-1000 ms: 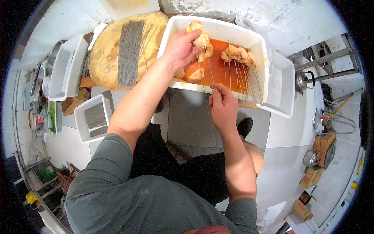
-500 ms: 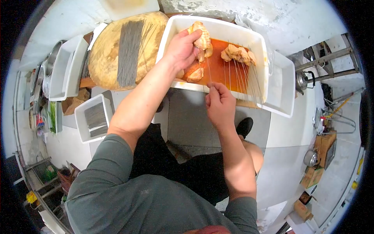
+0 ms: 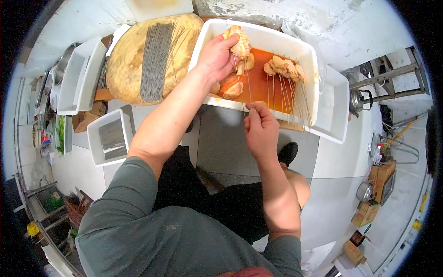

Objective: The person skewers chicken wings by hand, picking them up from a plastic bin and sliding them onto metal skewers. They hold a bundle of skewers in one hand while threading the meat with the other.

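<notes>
My left hand (image 3: pixel 217 59) is closed round a chicken wing (image 3: pixel 240 42) above the white tub (image 3: pixel 210 34). Thin metal skewers (image 3: pixel 249 85) run down from the wing toward me. At their lower end my right hand (image 3: pixel 261 127) pinches a skewer between thumb and fingers, just past the tub's near rim. More chicken pieces (image 3: pixel 233 90) lie in the reddish-orange marinade (image 3: pixel 263 92) below my left hand. On the tub's right side rests a row of skewered chicken (image 3: pixel 282 68), its skewers leaning over the near rim.
A bundle of metal skewers (image 3: pixel 156 62) lies on the round wooden board (image 3: pixel 124 60) at left. Lower down stands a small white bin (image 3: pixel 95 138) holding more skewers. Another white tub (image 3: pixel 336 101) sits at right, near a kettle (image 3: pixel 356 100).
The view has shifted slightly. Both hands keep their grip on the wing and the skewer, with little visible movement between them.
</notes>
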`<state>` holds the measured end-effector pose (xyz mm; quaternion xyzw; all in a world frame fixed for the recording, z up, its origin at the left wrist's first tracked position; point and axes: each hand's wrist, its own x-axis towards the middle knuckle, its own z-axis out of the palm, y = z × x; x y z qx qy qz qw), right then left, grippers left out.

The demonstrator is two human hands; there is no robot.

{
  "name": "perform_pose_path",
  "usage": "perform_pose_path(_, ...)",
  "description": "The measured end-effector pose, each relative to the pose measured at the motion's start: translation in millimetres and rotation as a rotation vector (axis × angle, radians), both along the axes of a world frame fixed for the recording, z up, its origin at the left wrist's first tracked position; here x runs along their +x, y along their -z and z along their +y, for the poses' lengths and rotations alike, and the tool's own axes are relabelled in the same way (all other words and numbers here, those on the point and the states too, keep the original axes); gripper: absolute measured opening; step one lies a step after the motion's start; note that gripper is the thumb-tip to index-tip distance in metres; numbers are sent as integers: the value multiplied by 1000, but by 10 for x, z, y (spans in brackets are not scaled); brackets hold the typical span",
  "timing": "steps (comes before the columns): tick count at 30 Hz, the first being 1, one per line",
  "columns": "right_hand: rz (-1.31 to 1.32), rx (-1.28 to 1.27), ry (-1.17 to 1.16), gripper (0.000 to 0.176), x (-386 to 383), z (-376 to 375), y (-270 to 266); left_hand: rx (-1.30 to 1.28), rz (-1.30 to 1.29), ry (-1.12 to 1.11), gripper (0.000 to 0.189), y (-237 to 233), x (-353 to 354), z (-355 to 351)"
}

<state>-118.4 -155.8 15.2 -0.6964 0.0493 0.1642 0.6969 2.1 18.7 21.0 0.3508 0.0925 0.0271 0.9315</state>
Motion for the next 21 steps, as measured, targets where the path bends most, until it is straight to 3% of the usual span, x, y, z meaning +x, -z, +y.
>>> perform_pose_path(14,76,103,65,14,58,-41,-14,164,-56,97,20,57,-38,-68)
perform_pose_path(21,69,197,68,15,190,-1,-151,119,-55,54,21,-21,-120,-254)
